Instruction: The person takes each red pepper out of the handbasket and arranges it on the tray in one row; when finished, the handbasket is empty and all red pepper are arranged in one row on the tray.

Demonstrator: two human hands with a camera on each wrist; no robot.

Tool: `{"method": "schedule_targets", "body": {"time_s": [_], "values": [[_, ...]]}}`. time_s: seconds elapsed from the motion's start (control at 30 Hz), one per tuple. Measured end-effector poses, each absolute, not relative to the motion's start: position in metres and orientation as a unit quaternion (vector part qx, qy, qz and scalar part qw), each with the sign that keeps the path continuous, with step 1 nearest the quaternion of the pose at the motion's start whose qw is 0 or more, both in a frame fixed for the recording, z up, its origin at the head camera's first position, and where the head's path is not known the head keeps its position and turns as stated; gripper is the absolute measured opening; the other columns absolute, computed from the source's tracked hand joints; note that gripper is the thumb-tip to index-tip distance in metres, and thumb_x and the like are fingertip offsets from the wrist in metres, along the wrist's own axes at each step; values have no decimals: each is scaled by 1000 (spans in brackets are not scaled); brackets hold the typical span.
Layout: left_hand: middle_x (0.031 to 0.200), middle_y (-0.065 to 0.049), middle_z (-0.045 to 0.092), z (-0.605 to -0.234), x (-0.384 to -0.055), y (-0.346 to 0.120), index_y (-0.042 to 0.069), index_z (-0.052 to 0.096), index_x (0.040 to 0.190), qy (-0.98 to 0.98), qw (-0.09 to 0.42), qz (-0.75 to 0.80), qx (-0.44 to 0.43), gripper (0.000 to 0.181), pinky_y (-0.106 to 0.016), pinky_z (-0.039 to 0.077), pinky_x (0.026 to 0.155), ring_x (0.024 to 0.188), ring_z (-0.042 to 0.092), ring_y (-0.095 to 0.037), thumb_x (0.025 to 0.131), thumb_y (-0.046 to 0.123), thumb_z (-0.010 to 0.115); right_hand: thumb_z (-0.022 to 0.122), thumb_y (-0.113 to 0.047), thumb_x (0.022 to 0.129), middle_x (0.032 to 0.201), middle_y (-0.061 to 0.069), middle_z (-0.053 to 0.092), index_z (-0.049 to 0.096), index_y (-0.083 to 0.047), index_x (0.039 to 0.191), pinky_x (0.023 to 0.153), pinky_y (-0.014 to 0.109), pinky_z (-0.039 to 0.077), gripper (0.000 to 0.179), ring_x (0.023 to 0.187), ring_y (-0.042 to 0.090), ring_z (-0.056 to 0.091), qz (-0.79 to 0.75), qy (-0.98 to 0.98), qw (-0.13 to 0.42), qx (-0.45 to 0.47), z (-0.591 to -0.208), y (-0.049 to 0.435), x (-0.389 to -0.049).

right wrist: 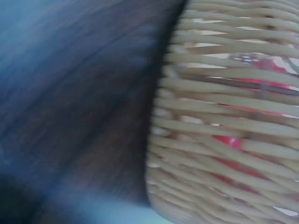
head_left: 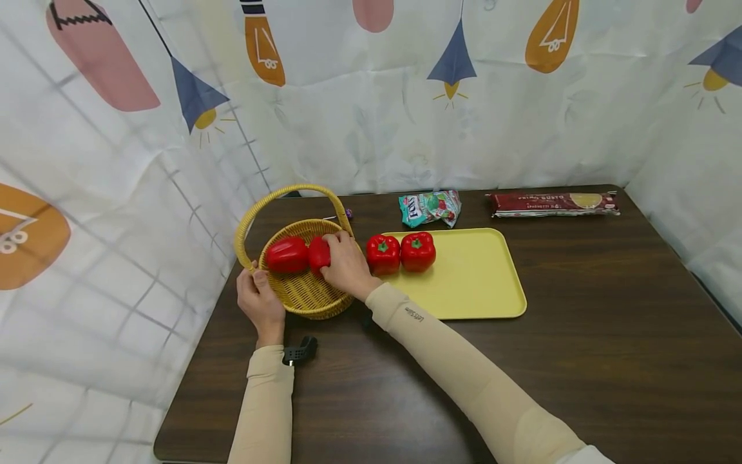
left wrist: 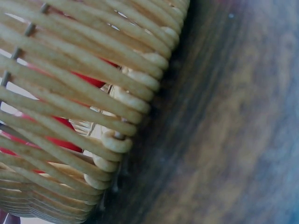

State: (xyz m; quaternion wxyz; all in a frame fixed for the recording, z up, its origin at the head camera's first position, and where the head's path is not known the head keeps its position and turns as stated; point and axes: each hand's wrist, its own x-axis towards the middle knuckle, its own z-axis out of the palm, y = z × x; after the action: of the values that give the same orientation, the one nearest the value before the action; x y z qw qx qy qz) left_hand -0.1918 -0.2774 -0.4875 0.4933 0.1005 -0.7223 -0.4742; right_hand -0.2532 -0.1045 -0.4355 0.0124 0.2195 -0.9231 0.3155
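So the red pepper (head_left: pixel 319 256) in hand is inside the wicker basket (head_left: pixel 310 301), over toward its right side. The right hand (head_left: pixel 350 265) has it clamped between thumb and fingers, reaching in over the rim; the hand covers part of the pepper, so I can't tell if it's touching the basket floor. Just left of it, another glossy red one (head_left: pixel 288 255) lies on its side in the same basket.

The left hand (head_left: pixel 262 299) is gripping the basket at the left rim, right where the tall yellow handle (head_left: pixel 307 189) comes down. Both wrist cams mostly get the woven wall, with bits of red peeking through the gaps. Neither one shows the fingers, so I'm going off the head view for the grips.

Right next to the basket is a yellow tray (head_left: pixel 472 283), with two more peppers (head_left: pixel 418 252) side by side at its upper left, green stems showing. The right forearm, in a beige sleeve (head_left: pixel 458 354) with small dark lettering, crosses the tray's lower left corner. There's a black gadget (head_left: pixel 300 351) on the left wrist.

Behind the tray there's a teal packet (head_left: pixel 430 208), and farther right a long maroon packet (head_left: pixel 554 203). Everything sits on a dark wood-grain table (head_left: pixel 591 322), with a white curtain (head_left: pixel 371 135) printed with lamps and bulbs around the back and sides.
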Motion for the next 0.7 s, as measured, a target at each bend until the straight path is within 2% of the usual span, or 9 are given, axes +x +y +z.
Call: {"method": "schedule_targets", "body": {"time_s": [0.2,0.37,0.57,0.7], "values": [[110,-25,63,-489,-193,-278,-11,60,87,-721,497,-470,104,57,-31,41,102,115,57,-37,99,45,52,82,-30,79,130,9,50,49,-13,137,95,38,48,68,114,25,54,366,-904,-34,220,-431,-96,-254],[112,-28,62,-491,-195,-278,-11,61,86,-717,502,-473,99,54,-35,40,102,114,56,-40,100,41,52,81,-34,80,126,9,52,54,-13,134,92,36,49,64,109,23,55,372,-898,-62,227,-427,-91,-256],[114,-24,63,-489,-193,-277,-11,60,87,-724,495,-467,110,56,-31,40,102,114,56,-37,100,42,52,76,-37,85,121,6,59,57,-11,130,89,32,48,56,106,19,54,375,-892,-85,236,-421,-88,-263],[114,-25,62,-486,-191,-275,-11,60,88,-725,492,-471,104,53,-30,40,101,113,56,-39,100,41,52,71,-38,89,121,6,61,57,-9,130,88,30,48,52,105,19,56,386,-887,-108,230,-420,-90,-266]]}}
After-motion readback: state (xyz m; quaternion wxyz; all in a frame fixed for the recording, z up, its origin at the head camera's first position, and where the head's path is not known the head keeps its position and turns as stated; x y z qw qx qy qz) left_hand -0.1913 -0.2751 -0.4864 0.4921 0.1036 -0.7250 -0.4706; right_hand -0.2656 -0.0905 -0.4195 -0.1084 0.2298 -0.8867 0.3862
